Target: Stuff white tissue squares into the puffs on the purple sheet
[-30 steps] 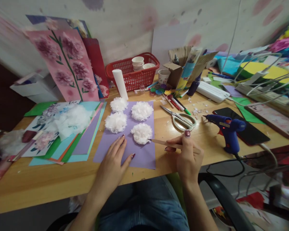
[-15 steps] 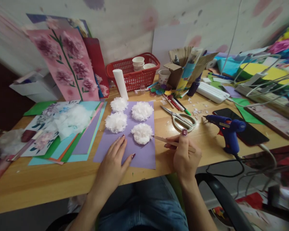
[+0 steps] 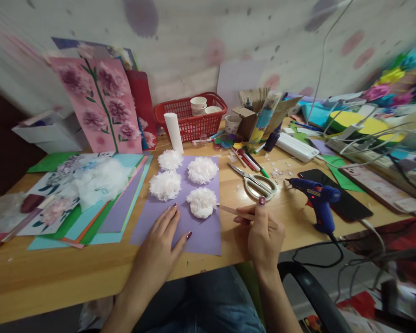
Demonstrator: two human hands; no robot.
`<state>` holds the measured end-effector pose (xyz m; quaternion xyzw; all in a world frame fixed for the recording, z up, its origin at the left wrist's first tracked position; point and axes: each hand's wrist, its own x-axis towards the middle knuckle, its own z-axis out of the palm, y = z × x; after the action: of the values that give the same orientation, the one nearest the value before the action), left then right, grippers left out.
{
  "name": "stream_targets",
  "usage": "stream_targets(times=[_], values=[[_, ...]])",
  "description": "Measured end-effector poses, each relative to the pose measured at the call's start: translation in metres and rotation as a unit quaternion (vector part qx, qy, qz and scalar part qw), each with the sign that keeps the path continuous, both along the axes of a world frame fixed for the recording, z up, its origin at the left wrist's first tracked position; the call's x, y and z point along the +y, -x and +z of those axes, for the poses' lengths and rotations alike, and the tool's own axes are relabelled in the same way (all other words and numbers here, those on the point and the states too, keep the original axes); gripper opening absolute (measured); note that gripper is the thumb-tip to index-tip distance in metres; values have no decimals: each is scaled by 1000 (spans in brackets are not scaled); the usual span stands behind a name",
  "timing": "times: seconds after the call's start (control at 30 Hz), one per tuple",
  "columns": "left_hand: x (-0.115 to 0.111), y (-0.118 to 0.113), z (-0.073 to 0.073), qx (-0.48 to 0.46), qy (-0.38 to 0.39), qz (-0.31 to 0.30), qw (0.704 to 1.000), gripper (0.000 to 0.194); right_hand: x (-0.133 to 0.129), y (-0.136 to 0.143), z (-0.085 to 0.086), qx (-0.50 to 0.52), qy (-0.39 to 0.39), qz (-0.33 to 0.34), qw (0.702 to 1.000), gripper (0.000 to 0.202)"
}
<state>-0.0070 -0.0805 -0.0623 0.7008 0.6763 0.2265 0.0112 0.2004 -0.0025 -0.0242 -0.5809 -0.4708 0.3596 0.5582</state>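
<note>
Both forearms enter from the near edge of the desk [image 3: 72, 277], set wide so that the work area between them is left uncovered. The left hand [image 3: 161, 229] lies palm down at the near left of the purple sheet [image 3: 197, 238], gripping nothing: fingers extended forward and nearly together, thumb spread to the right. This placement probably pins the sheet against sliding. The right hand [image 3: 266, 236] is positioned beyond the sheet's right edge, clamped on a slim tool [image 3: 237, 212], thumb uppermost and fingers curled below. The shaft points left at a low slant, an approach that appears to keep the hand clear of the white parts.

The tool's dark tip is at the right side of the near-right white puff [image 3: 201, 203]; contact cannot be confirmed. This puff rests on the sheet between the two hands, apparently set there for easy reach. The remaining puffs [image 3: 165, 185] are arranged beyond and to the left, in two columns.

Right of the sheet, the scissors [image 3: 248, 176] lie with handles toward the right hand, presumably for convenient access. The glue gun [image 3: 321, 199] is farther right, nozzle pointing left. At the rear, a white roll [image 3: 174, 133] stands slightly tilted before the red basket [image 3: 190, 129].
</note>
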Motion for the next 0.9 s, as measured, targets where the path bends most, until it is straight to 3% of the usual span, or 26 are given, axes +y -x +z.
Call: stream_targets(times=[0.2,0.63,0.9], values=[[0,-1,-1,-4,2,-1,1000,51,-2,-5,0,15,-17,-33,999,62],[3,0,-6,-10,-27,-5,1000,49,6,8,2,11,1,58,998,63],[2,-1,-4,1,-23,-8,1000,50,5,-3,5,78,38,-3,996,65]])
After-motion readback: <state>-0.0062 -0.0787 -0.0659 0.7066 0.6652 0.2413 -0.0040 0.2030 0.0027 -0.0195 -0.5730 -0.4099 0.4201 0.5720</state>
